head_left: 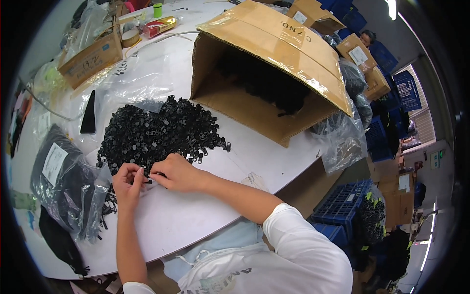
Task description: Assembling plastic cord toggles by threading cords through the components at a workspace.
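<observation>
Both hands meet at the near edge of a heap of small black zipper pulls [156,130] on the white table. My left hand [128,185] is closed, thumb and forefinger pinched together at a small black piece [149,181]. From the right, my right hand [177,172] reaches the same piece, its fingers bent and pressed together on it. Much of the piece is hidden by the fingertips, but it resembles the pulls in the heap. A clear plastic bag of dark goods [66,171] with a white label lies left of my left hand.
An open cardboard box [274,59] lies on its side beyond the heap, dark material inside. Farther left are a black phone [88,112], a tape roll [130,37] and a smaller carton [93,61]. Blue crates [342,201] stand beyond the table's right edge. A person [367,37] is in the background.
</observation>
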`<state>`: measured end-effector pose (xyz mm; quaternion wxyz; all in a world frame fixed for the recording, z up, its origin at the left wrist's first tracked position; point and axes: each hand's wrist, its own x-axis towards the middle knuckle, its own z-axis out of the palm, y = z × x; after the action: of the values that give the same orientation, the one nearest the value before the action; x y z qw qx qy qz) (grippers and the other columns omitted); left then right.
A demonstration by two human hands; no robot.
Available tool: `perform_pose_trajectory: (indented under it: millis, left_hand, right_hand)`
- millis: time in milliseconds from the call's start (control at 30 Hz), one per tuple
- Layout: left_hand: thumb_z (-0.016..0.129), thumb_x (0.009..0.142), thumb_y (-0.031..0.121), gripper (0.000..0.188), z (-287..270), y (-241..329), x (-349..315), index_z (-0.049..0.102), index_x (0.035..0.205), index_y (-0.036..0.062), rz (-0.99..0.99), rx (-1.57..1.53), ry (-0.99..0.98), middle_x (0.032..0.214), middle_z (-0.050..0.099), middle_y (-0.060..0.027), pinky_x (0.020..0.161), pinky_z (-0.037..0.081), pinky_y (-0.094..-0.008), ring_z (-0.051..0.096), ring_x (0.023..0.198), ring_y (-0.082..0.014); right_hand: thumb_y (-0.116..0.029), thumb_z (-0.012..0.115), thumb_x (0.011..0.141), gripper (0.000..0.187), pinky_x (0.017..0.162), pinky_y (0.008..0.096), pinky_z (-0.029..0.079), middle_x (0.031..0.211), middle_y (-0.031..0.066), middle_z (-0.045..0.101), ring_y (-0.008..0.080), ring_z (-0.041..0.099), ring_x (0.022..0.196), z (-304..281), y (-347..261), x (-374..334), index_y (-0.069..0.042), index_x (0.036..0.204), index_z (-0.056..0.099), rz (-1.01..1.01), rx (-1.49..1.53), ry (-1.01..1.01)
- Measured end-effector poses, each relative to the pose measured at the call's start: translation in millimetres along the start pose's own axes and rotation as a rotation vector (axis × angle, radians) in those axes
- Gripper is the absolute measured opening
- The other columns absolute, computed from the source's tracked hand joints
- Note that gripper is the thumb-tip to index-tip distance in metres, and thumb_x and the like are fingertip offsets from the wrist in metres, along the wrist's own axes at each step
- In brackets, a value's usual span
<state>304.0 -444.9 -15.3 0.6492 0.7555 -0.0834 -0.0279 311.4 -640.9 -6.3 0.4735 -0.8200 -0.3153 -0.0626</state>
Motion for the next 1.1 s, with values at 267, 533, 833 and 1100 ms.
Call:
perform_pose_trajectory:
  millis: [267,533,833,1100]
  left_hand:
    - [0.059,0.090,0.005,0.007,7.4,1.3,-1.9,0.055,0.090,-0.0007,-0.015,-0.079,0.017,0.073,0.063,-0.0061,0.054,0.050,-0.0212,0.060,0.061,-0.0086]
    - [0.061,0.087,0.008,0.007,5.5,8.1,-5.2,0.057,0.086,0.0022,-0.027,0.026,0.059,0.068,0.061,-0.0024,0.052,0.047,-0.0207,0.058,0.058,-0.0068]
    - [0.065,0.084,0.011,0.013,0.6,7.3,-5.2,0.057,0.079,0.0022,-0.014,0.031,0.081,0.059,0.058,0.0001,0.047,0.041,-0.0203,0.053,0.052,-0.0046]
    - [0.063,0.087,0.010,0.011,2.0,0.8,-6.5,0.056,0.082,0.0025,0.068,0.070,0.032,0.063,0.058,0.0020,0.047,0.041,-0.0176,0.054,0.052,-0.0033]
  right_hand:
    - [-0.013,0.060,0.081,0.009,0.057,0.0422,0.047,0.065,0.0126,0.062,0.0323,0.061,0.060,-3.2,-4.9,-5.6,-0.005,0.081,0.066,0.015,-0.062,-0.060]
    - [-0.007,0.064,0.074,0.007,0.053,0.0336,0.049,0.070,0.0124,0.064,0.0267,0.064,0.059,2.0,-6.6,-2.1,-0.004,0.080,0.067,0.016,-0.061,0.099]
    - [-0.001,0.068,0.075,0.008,0.050,0.0302,0.047,0.071,0.0109,0.066,0.0242,0.062,0.055,3.7,-17.2,4.6,-0.001,0.084,0.067,-0.006,-0.094,0.144]
    - [-0.003,0.069,0.074,0.010,0.044,0.0316,0.041,0.062,0.0074,0.059,0.0216,0.055,0.047,9.2,-13.3,1.0,-0.003,0.084,0.066,-0.115,-0.193,0.156]
